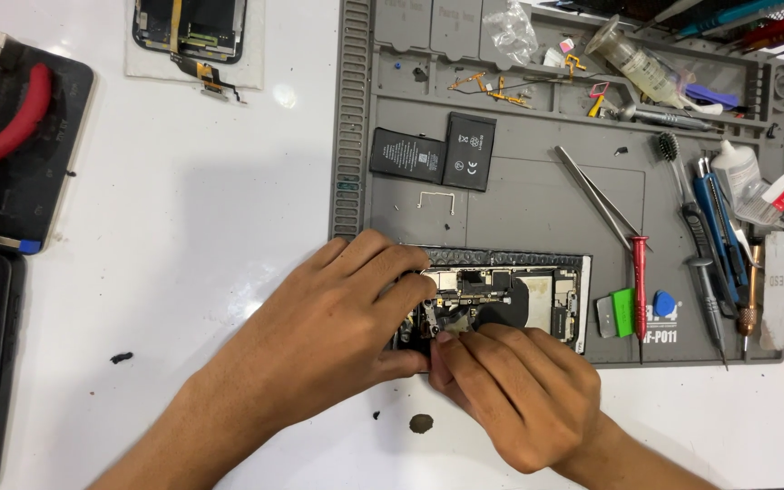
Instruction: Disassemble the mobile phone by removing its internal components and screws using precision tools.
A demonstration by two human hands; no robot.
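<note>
Both hands meet low in the view over an opened phone (510, 295) that lies at the near edge of a grey work mat (519, 195). Left hand (338, 318) rests over the phone's left end, fingers curled, thumb and forefinger pinched narrow at a small part inside. Right hand (519, 399) comes from below, its fingertips (451, 340) pressed close together at the same spot; what they grip is too small to tell. Just right of the phone, on the mat, lie a green pick (623, 313), a red screwdriver (640, 281) and tweezers (596, 195). Farther back sit two black batteries (433, 152), then small orange cables (492, 88) and a clear bottle (632, 62). White tabletop (183, 227) spreads left, with red-handled pliers (11, 127) on a black pad and a phone screen (191, 32) at the far edge.
</note>
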